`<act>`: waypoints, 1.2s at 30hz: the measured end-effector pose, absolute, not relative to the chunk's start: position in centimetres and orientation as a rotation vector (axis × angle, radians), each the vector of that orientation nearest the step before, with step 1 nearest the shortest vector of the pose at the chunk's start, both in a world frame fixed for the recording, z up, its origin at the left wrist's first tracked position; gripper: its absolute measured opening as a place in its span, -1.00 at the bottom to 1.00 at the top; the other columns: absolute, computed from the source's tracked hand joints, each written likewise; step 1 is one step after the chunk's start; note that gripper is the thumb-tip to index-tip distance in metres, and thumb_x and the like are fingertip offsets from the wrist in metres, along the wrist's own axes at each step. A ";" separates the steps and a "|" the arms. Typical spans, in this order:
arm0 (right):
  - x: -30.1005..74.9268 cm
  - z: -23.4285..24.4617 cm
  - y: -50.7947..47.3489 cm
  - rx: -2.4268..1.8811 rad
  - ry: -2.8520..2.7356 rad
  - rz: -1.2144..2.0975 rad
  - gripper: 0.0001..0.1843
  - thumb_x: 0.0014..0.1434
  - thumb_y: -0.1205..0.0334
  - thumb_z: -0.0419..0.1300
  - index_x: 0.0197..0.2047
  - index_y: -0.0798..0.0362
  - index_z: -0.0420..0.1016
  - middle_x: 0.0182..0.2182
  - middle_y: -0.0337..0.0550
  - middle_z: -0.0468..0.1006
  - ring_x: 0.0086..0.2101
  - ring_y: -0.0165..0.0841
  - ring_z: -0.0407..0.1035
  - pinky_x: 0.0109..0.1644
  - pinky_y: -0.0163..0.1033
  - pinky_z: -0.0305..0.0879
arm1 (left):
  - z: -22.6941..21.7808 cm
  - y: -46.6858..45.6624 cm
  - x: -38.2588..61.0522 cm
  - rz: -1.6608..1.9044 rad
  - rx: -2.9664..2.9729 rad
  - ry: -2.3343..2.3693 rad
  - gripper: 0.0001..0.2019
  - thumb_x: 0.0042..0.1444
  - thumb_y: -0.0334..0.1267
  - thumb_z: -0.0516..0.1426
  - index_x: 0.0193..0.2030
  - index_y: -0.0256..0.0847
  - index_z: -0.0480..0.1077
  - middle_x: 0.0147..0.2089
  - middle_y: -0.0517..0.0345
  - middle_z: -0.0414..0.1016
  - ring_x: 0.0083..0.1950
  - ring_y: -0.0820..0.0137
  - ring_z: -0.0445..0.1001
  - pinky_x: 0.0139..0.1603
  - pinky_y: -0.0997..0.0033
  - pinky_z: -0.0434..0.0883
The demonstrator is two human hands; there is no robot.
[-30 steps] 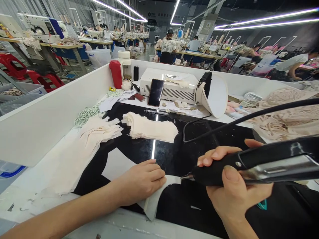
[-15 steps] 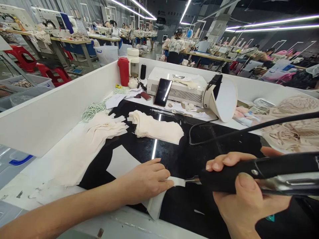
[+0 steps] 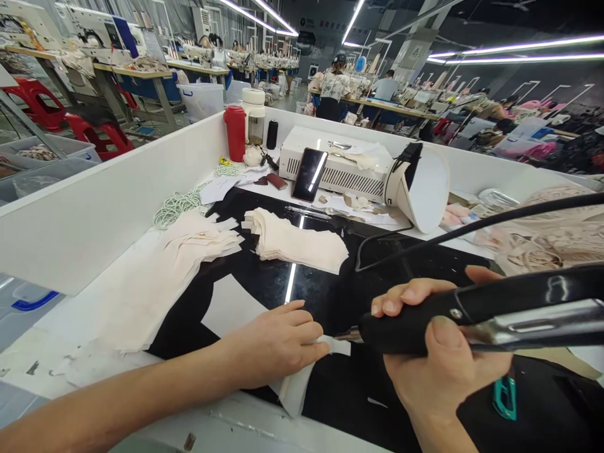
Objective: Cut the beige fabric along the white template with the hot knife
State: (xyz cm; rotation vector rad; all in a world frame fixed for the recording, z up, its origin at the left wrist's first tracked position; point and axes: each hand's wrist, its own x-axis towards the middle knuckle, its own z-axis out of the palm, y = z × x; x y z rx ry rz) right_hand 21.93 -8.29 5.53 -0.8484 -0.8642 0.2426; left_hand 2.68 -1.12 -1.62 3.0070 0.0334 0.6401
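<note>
My left hand lies low over the black work surface, its fingers closed on a white fabric piece. A narrow end of that piece sticks out past the fingertips to the right. My right hand is wrapped round a black hand tool with a shiny metal lever along its side. The tool's thin metal tip reaches the strip's upper edge, close to my left fingers; whether it touches is hard to tell. Under my left wrist lies a flat white sheet. Cream fabric pieces are stacked beyond my hands.
More cream pieces spread at left beside green cord. Behind stand a phone, a vented white box, a white cone and a red bottle. A black cable crosses at right; a teal clip lies below.
My right hand and the tool have shifted left, bringing the metal tip further along the strip toward my left fingers. The teal clip shows more fully. My left hand has stayed put.
</note>
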 end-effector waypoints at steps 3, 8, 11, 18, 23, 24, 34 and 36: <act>21.8 5.3 -8.2 -0.846 -0.882 0.248 -0.44 0.16 0.10 0.63 0.16 -0.12 0.58 -0.37 -0.40 0.65 -0.52 -0.33 0.50 -0.46 -0.17 0.56 | -1.5 -1.1 2.7 0.631 3.011 0.040 -0.83 0.61 -0.44 0.18 0.17 -0.19 0.58 -0.06 0.16 0.60 -0.01 0.34 0.59 0.52 0.15 0.46; 21.9 5.6 -8.4 -0.866 -0.883 0.245 -0.47 0.17 0.18 0.59 0.16 -0.12 0.56 -0.38 -0.40 0.66 -0.53 -0.32 0.49 -0.47 -0.17 0.53 | -1.6 -1.2 2.6 0.626 3.002 0.043 -0.83 0.62 -0.44 0.17 0.16 -0.19 0.58 -0.06 0.15 0.59 -0.01 0.33 0.59 0.50 0.15 0.47; 22.3 5.9 -8.6 -0.876 -0.856 0.209 -0.46 0.13 0.17 0.58 0.15 -0.13 0.57 -0.39 -0.41 0.66 -0.54 -0.31 0.46 -0.49 -0.16 0.52 | -1.7 -1.3 2.7 0.663 2.992 0.036 -0.83 0.64 -0.42 0.16 0.17 -0.20 0.58 -0.06 0.15 0.60 0.01 0.32 0.59 0.53 0.11 0.46; 22.7 5.6 -8.7 -0.883 -0.844 0.188 -0.46 0.11 0.18 0.57 0.13 -0.11 0.56 -0.40 -0.40 0.65 -0.55 -0.30 0.43 -0.51 -0.16 0.50 | -1.7 -1.2 2.6 0.638 3.005 0.038 -0.84 0.56 -0.44 0.24 0.17 -0.19 0.59 -0.03 0.13 0.61 0.03 0.30 0.60 0.54 0.09 0.47; 22.6 5.6 -8.8 -0.900 -0.858 0.204 -0.44 0.14 0.19 0.58 0.16 -0.11 0.52 -0.38 -0.39 0.62 -0.53 -0.30 0.45 -0.48 -0.14 0.50 | -1.8 -1.2 2.5 0.637 3.003 0.038 -0.83 0.57 -0.44 0.25 0.18 -0.19 0.59 -0.02 0.12 0.62 0.03 0.30 0.60 0.54 0.09 0.46; 22.6 5.6 -8.8 -0.899 -0.850 0.209 -0.44 0.14 0.18 0.58 0.16 -0.11 0.52 -0.38 -0.39 0.61 -0.53 -0.30 0.44 -0.48 -0.15 0.50 | -1.8 -1.1 2.5 0.630 3.005 0.036 -0.83 0.56 -0.44 0.26 0.18 -0.19 0.59 -0.02 0.11 0.62 0.04 0.30 0.60 0.54 0.09 0.46; 21.3 5.6 -9.5 -0.818 -0.883 0.290 -0.44 0.18 0.08 0.63 0.17 -0.12 0.57 -0.38 -0.38 0.63 -0.54 -0.31 0.46 -0.51 -0.18 0.47 | -1.4 -1.1 2.6 0.623 2.979 0.043 -0.83 0.57 -0.45 0.23 0.19 -0.22 0.57 -0.06 0.16 0.58 -0.01 0.30 0.57 0.41 0.18 0.52; 21.2 5.6 -9.5 -0.828 -0.895 0.281 -0.47 0.20 0.11 0.61 0.17 -0.13 0.57 -0.38 -0.38 0.64 -0.54 -0.31 0.47 -0.51 -0.18 0.48 | -1.5 -1.1 2.6 0.621 2.981 0.044 -0.83 0.56 -0.44 0.25 0.19 -0.20 0.58 -0.06 0.16 0.58 -0.01 0.31 0.57 0.40 0.20 0.52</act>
